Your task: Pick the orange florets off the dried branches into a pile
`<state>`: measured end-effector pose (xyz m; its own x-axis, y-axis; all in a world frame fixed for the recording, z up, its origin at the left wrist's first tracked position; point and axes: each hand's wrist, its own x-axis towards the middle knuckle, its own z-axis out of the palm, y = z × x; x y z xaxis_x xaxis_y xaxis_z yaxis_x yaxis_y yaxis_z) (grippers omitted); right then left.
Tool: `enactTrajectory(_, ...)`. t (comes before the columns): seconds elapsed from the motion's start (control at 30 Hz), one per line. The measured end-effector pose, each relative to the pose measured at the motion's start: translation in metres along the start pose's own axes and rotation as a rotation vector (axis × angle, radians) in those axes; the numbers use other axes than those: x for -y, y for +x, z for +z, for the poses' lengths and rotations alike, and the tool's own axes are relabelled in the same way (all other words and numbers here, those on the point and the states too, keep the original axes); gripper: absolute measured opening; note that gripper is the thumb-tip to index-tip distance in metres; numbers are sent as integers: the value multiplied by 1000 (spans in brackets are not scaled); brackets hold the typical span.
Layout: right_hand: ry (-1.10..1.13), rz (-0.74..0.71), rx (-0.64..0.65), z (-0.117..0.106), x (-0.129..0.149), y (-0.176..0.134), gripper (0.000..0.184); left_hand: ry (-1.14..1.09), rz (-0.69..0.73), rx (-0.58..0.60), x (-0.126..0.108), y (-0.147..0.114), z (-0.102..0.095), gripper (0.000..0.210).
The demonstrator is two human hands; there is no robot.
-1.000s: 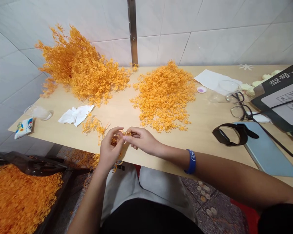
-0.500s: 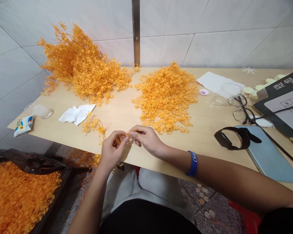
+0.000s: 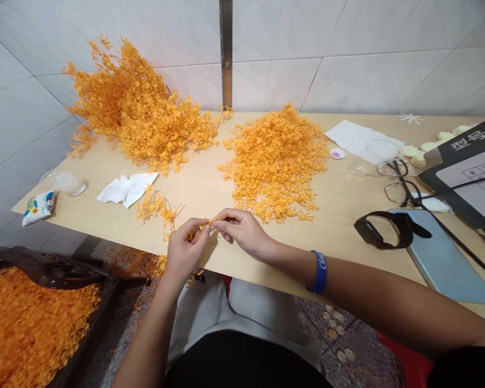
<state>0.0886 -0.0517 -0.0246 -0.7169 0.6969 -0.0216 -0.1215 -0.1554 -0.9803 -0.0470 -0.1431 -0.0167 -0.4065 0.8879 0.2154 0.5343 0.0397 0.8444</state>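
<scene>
My left hand (image 3: 188,245) is closed over an orange plastic sprig (image 3: 191,235), and bits of orange show between its fingers. Thumb and fingers of my right hand (image 3: 244,233) pinch at the same spot, so the fingertips of both hands nearly touch over a small orange end. Much of the sprig is hidden by the fingers. Just left of my hands lie some loose orange sprigs (image 3: 153,207). Beyond my right hand spreads a heap of small orange pieces (image 3: 277,161). A taller, bushy pile of orange branches (image 3: 133,102) leans against the wall at the back left.
A crumpled tissue (image 3: 127,188) and a small packet (image 3: 39,207) are on the left. Eyeglasses (image 3: 402,188), a black wristband (image 3: 383,229), a blue phone-like slab (image 3: 456,258) and a dark box (image 3: 469,161) occupy the right. Orange pieces fill a container (image 3: 36,328) below the table.
My hands stay in nearly the same place, with small finger movements around the orange sprig. The piles look unchanged.
</scene>
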Motion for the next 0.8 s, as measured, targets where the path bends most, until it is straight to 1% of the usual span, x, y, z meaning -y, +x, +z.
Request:
enactTrajectory(0.17, -11, -19, -42, -1, -3, -1, 24, -5, -61, 19, 1, 2, 0, 28)
enactTrajectory(0.27, -57, -54, -95, -1, -5, -1, 23, 22, -51, 14, 1, 0, 1, 33)
enactTrajectory(0.37, -144, -127, -194, -1, -7, -2, 18, 76, -27, -31, -1, -2, 0, 37)
enactTrajectory(0.47, -300, -219, -311, -1, -5, -4, 13, 77, -27, -56, -3, -3, 0, 37)
enactTrajectory(0.5, -365, -269, -339, -2, -4, -5, 14, 78, -28, -54, -4, -3, 0, 36)
enactTrajectory(0.6, -530, -417, -381, -3, 2, -8, 23, 87, -28, -43, -4, -3, 0, 36)
enactTrajectory(0.67, -579, -464, -407, -3, 5, -11, 28, 92, -31, -39, -4, -3, 0, 36)
enactTrajectory(0.73, -580, -489, -409, -3, 7, -13, 30, 89, -30, -41, -4, -3, 0, 35)
enactTrajectory(0.77, -566, -496, -364, -2, 7, -14, 29, 86, -26, -46, -4, -3, 0, 35)
enactTrajectory(0.8, -544, -497, -284, -1, 6, -16, 28, 83, -22, -53, -4, -3, 0, 35)
